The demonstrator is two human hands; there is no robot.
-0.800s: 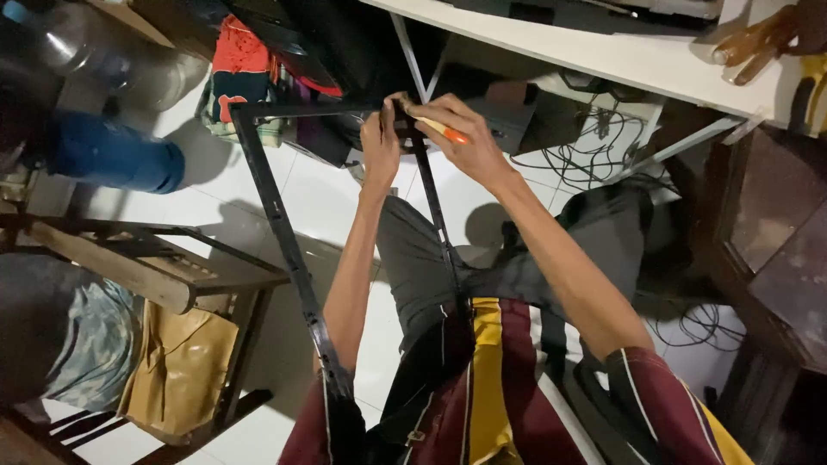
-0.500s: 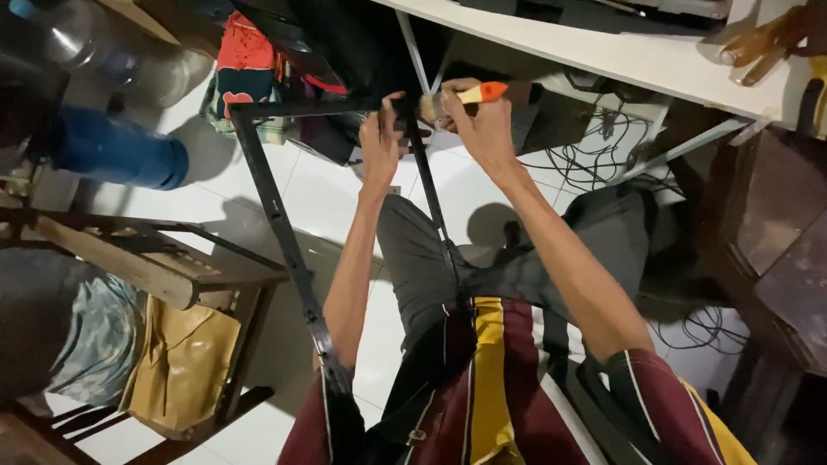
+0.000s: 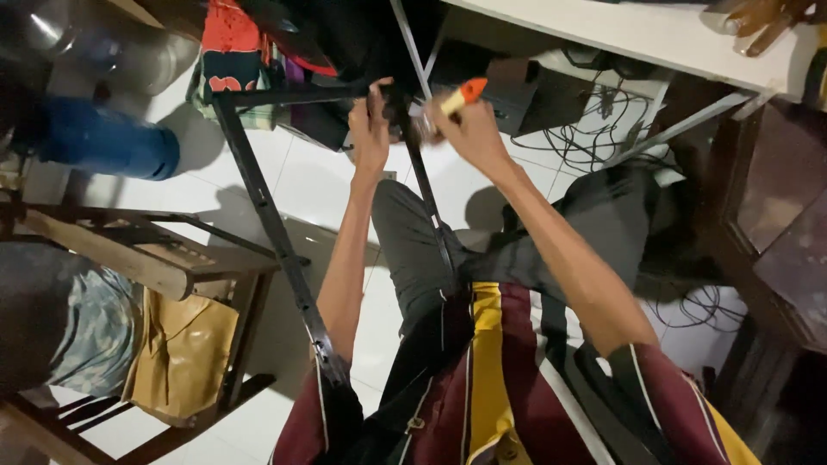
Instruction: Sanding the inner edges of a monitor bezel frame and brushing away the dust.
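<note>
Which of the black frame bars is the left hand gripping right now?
The left hand grips the horizontal top bar, near its joint with the middle upright. The long bar at picture-left is untouched.

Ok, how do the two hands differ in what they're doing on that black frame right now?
The left hand closes around the top bar of the black metal frame, holding no tool. The right hand holds an orange-handled tool with its handle pointing up and away from the frame, and sits just right of the frame's inner upright. Both arms reach forward to the same joint, close together.
</note>
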